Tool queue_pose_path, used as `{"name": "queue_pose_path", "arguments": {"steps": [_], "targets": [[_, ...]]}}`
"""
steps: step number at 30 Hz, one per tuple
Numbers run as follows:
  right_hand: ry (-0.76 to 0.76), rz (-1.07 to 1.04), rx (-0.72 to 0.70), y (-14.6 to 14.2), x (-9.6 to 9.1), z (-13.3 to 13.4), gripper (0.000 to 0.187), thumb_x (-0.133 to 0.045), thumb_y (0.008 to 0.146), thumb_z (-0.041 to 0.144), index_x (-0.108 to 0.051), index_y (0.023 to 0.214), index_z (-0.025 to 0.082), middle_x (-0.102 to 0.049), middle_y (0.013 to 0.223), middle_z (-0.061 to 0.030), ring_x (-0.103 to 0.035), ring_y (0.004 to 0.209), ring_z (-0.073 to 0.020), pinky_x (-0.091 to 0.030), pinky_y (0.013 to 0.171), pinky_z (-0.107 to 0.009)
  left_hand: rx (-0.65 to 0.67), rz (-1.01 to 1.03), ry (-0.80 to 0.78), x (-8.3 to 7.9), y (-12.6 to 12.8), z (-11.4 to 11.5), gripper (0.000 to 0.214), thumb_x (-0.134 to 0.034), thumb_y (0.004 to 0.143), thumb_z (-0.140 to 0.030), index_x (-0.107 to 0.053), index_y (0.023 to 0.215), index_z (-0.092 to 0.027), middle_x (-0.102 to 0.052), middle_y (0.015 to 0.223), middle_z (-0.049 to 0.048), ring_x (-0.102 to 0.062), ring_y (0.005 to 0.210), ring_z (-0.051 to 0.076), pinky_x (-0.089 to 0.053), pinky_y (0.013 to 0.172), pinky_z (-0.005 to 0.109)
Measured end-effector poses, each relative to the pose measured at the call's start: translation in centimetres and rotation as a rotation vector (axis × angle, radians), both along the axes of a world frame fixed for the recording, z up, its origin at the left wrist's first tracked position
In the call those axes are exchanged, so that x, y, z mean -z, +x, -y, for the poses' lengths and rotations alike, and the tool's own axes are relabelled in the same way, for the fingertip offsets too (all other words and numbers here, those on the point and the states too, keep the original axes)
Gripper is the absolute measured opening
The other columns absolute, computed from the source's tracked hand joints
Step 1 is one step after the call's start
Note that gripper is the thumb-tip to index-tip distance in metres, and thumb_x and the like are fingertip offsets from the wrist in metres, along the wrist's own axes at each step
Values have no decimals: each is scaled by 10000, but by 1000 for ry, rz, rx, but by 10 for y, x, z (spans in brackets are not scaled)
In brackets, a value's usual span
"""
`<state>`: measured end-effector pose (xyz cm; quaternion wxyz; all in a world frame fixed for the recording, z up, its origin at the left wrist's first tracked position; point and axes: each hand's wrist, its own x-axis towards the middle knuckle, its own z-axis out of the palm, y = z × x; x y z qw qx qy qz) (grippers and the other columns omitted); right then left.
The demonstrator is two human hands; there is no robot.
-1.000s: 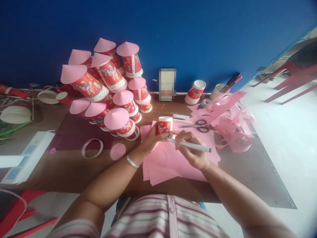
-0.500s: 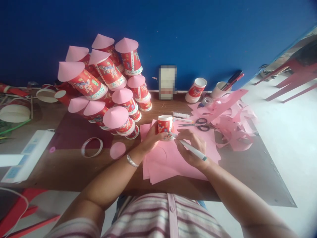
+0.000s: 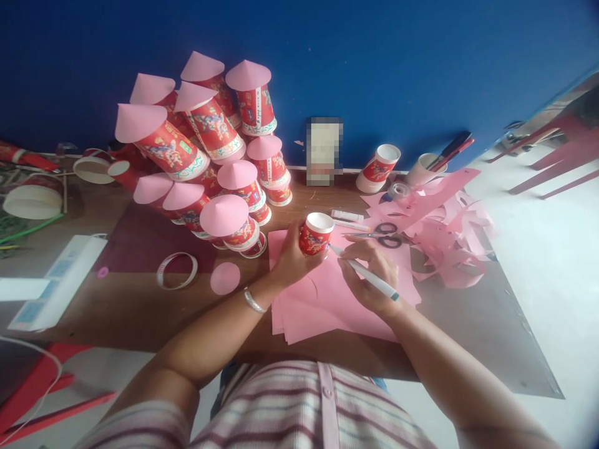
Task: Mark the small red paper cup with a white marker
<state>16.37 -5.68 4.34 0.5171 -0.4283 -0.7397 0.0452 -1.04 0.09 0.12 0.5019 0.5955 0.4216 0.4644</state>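
Note:
My left hand [image 3: 296, 257] is wrapped round a red printed paper cup [image 3: 317, 234] with a white rim, its open end facing up. Between the fingers of my right hand [image 3: 369, 271] is a white marker pen [image 3: 374, 279] with a green end. The pen's tip points at the lower right side of the cup; whether it touches cannot be made out. Both hands are above a stack of pink paper sheets [image 3: 299, 318]. Just behind the right hand lie scissors [image 3: 386, 236] with dark handles.
Red cups with pink paper cones [image 3: 224, 216] stand stacked at the left. Pink paper scraps [image 3: 449, 231] lie at the right, near a pen holder [image 3: 425, 168] and another cup pair [image 3: 379, 167]. A white ring [image 3: 176, 270], a pink disc [image 3: 225, 279] and a power strip [image 3: 58, 280] are left.
The cup has turned in my left hand, so its white strip no longer shows. My right hand with the marker pen has shifted slightly away from it. The whole view has moved a little.

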Motion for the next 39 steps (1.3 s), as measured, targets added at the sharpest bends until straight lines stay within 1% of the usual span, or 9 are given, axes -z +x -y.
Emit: {"name": "queue_pose_path", "arguments": {"steps": [4,9,14,19,23,26,30,35,39], "targets": [[16,-14,4,-1,-2,-1,209,-646,895,95,-602,1012,263,-706,803,2,-759,782,-219,-660,791,-416,52,91,-156,-1,-2,-1,596,-888,680,-344,-581,1175,-217,-656,1129,85,-613,1099,278,-499,976,424],[25,-17,2,-2,-5,2,193,-646,906,124,-601,1023,270,-712,817,-8,-774,854,-238,-654,739,-385,342,453,-464,-10,-6,-7,460,-817,708,-419,-664,1076,-191,-726,1000,77,-696,996,285,-538,913,446],[40,-59,-80,-3,-7,5,220,-657,890,100,-617,1042,254,-708,813,-2,-765,792,-214,-670,802,-395,391,596,-586,-14,-10,-12,521,-756,702,-370,-682,1189,-199,-770,1092,104,-714,1105,338,-528,969,492],[28,-56,-94,-5,-8,6,199,-635,911,96,-610,1044,242,-692,828,-10,-752,762,-190,-679,748,-365,448,599,-575,-9,-10,-8,501,-790,712,-384,-703,1160,-179,-772,1091,112,-712,1110,336,-538,952,464],[-7,-62,-138,-6,-7,7,186,-630,917,92,-602,1035,233,-680,844,-17,-769,819,-198,-676,721,-344,459,558,-548,-6,-9,-6,450,-835,739,-445,-723,1069,-161,-766,1008,100,-725,1030,301,-545,893,403],[-23,-74,-149,-7,-6,8,212,-636,908,72,-596,1041,231,-687,881,-26,-771,864,-202,-675,742,-347,447,510,-525,-1,-9,-6,426,-868,723,-391,-717,1052,-166,-758,967,76,-728,941,258,-543,849,369],[27,-32,-89,-6,-3,7,209,-654,897,75,-595,1022,231,-701,864,-23,-748,794,-190,-659,760,-355,386,398,-467,5,-7,-6,500,-898,706,-347,-676,1118,-174,-745,992,61,-708,896,218,-544,811,340],[95,68,58,-6,-4,3,227,-665,896,66,-594,1028,236,-711,810,-1,-700,682,-152,-575,611,-265,372,267,-384,4,-6,-5,592,-884,740,-417,-604,1206,-183,-715,1082,76,-689,958,220,-546,805,319],[135,115,65,-6,-5,1,226,-640,898,60,-599,1029,240,-701,779,10,-673,644,-142,-559,601,-262,386,223,-355,4,-7,-5,596,-870,751,-462,-592,1199,-185,-699,1065,72,-677,957,221,-546,805,320]]}}
